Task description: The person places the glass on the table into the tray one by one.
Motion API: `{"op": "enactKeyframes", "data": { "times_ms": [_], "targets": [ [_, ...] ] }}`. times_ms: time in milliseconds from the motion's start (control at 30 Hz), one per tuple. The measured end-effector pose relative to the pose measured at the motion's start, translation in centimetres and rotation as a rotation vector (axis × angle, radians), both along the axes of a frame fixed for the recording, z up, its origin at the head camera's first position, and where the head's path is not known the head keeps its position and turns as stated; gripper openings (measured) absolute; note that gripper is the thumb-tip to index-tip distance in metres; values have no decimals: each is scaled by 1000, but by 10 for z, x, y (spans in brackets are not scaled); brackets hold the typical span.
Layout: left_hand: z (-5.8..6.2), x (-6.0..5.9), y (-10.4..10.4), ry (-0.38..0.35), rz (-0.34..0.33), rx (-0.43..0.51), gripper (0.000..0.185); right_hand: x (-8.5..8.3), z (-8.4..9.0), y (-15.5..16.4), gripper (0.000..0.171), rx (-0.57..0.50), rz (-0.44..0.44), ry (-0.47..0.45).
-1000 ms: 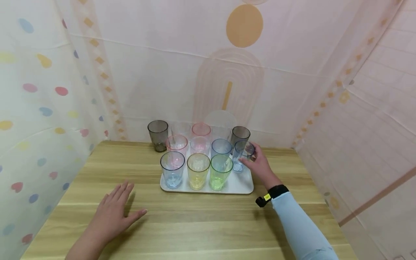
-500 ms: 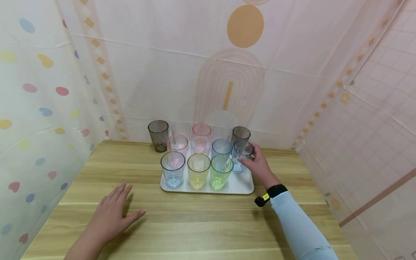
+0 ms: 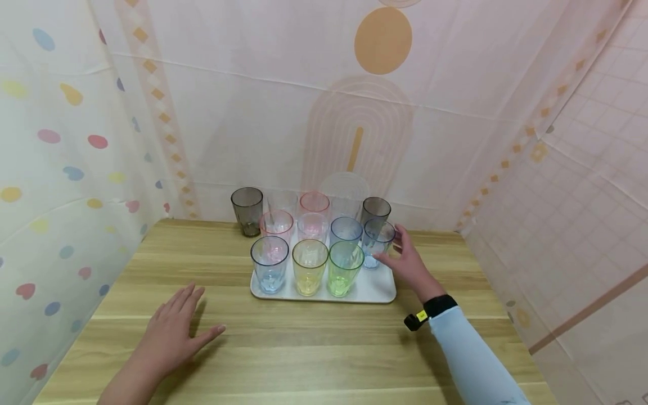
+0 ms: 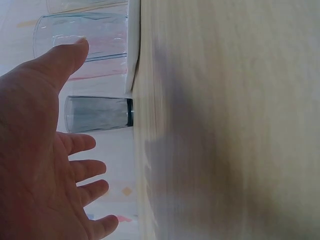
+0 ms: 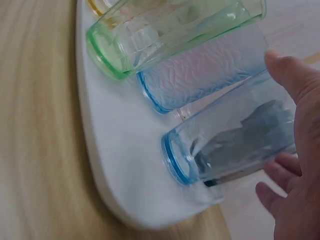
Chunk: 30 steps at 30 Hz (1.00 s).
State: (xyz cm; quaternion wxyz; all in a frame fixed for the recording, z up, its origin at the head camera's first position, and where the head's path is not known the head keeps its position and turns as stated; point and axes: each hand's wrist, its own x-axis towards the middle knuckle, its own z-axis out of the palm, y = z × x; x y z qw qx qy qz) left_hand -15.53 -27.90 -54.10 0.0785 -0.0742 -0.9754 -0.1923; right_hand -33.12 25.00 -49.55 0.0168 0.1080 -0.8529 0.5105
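A blue-tinted glass (image 3: pixel 377 239) stands upright at the right end of a white tray (image 3: pixel 374 287). My right hand (image 3: pixel 411 264) is beside it, thumb and fingers spread around its right side; in the right wrist view the thumb (image 5: pixel 287 70) overlaps its upper part. Left of it are a textured blue glass (image 5: pixel 205 70) and a green glass (image 3: pixel 345 270). A yellow glass (image 3: pixel 309 269) and another pale blue glass (image 3: pixel 270 267) complete the front row. My left hand (image 3: pixel 169 332) hovers low over the table at the left, fingers extended, holding nothing.
Behind the front row are pink-rimmed glasses (image 3: pixel 276 223), clear ones and a dark grey glass (image 3: pixel 377 208). Another dark grey glass (image 3: pixel 247 212) stands on the wooden table (image 3: pixel 304 354), left of the tray. A patterned curtain (image 3: pixel 243 112) hangs behind.
My right thumb and fingers have loosened from the blue-tinted glass, and the hand has drawn slightly right. The glass stays standing on the tray. My left hand has barely moved.
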Motion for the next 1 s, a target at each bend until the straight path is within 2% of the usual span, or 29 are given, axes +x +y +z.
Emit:
{"op": "enactKeyframes", "data": {
  "times_ms": [200,333,633,767,1000],
  "targets": [
    [-1,-4,-1,-17,-2,-7,107,34,4,21,101,214,-10,10],
    [-2,-5,-2,-15,-4,-9,107,65,-4,33,101,364,8,49],
    [-1,-8,-2,22,-13,-12,106,129,-30,42,97,514,43,226],
    [-2,-8,-4,13,-11,-11,107,145,-35,42,99,592,43,263],
    [-5,-8,-9,-15,-8,-13,108,158,-42,44,100,662,20,308]
  ]
}}
